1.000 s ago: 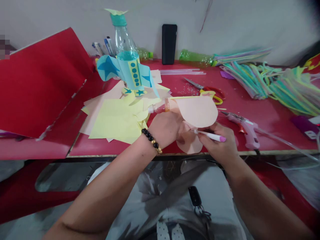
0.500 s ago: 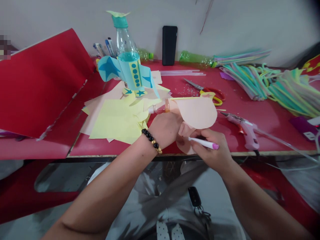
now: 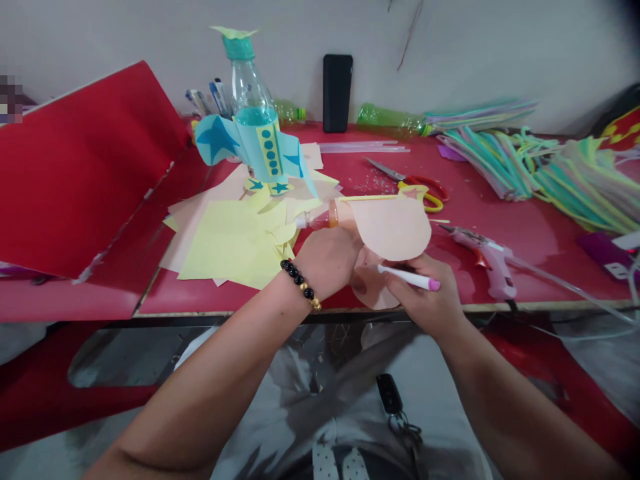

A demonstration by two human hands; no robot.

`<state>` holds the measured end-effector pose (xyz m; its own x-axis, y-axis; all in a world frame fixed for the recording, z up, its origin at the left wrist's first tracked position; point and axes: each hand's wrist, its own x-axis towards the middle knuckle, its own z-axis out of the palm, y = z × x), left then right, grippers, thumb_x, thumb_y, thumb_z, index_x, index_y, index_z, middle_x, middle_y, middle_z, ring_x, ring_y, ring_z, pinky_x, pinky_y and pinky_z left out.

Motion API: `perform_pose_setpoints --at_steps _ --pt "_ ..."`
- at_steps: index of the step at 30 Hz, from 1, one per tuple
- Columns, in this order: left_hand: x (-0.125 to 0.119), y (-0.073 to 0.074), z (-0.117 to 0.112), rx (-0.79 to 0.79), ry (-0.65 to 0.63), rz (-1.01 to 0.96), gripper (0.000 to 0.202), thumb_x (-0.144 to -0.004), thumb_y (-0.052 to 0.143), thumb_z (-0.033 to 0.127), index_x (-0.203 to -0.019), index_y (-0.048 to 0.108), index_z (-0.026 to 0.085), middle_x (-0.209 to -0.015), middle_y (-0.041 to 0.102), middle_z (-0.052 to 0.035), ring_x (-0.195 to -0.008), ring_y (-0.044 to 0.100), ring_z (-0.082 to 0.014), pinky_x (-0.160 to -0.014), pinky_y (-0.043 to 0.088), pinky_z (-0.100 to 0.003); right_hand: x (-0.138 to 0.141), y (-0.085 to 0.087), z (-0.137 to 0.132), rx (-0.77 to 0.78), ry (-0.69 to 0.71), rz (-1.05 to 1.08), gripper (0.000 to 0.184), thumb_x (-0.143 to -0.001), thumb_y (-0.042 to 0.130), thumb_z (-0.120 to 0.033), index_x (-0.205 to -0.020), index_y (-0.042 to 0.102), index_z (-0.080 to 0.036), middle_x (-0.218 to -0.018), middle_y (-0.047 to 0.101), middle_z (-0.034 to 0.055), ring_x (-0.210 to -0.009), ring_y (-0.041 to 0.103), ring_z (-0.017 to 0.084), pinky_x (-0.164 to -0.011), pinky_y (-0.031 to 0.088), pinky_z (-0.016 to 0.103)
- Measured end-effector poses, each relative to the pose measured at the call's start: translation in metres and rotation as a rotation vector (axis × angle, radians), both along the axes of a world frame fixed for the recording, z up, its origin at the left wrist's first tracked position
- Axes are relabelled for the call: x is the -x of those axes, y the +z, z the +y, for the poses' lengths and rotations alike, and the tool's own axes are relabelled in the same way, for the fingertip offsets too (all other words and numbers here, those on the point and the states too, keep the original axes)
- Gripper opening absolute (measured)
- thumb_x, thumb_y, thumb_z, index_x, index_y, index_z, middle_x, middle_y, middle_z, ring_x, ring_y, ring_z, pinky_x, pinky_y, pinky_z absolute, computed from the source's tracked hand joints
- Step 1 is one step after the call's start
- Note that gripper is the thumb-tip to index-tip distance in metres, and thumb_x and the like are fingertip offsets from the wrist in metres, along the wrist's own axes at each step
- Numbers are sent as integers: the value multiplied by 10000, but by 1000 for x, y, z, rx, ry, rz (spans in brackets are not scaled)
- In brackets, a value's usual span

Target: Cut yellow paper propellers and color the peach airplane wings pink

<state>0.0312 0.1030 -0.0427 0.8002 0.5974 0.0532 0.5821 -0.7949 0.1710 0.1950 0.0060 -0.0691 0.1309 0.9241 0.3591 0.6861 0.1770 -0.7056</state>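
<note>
Fingers of the right hand (image 3: 429, 288) pinch a white marker (image 3: 410, 276) near the front edge of the desk (image 3: 185, 299), pink end rightward. The left hand (image 3: 333, 260), its fingers too hidden to tell, covers part of a papered bottle (image 3: 321, 217) lying along that edge, neck leftward.

Black phone (image 3: 337, 93) upright at wall (image 3: 290, 40); key fob (image 3: 389, 393) with rings (image 3: 399, 423).
</note>
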Motion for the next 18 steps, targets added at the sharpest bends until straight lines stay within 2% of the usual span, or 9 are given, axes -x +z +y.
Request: perform_pose_setpoints --at_steps 6,13,18 --pt "0 0 0 9 -10 -7 346 -752 676 393 -966 660 122 -880 695 -110 -810 660 -271 -649 468 -341 4 0 4 2 25 -38 67 -742 639 -196 -688 652 -160 -611 655 13 -526 573 133 -515 425 253" --pt "0 1 1 -10 -4 18 394 -727 701 456 -932 657 122 -855 692 -101 -774 658 -268 -623 466 -339 11 10 -4 59 128 19 47 -740 642 -196 -738 671 -159 -654 683 16 -558 597 132 -520 444 233" --pt "0 3 0 9 -4 21 404 -697 722 470 -914 661 135 -853 694 -97 -770 661 -263 -608 468 -325 5 6 1 27 39 14 94 -750 639 -223 -773 684 -144 -672 688 40 -567 596 149 -534 449 260"
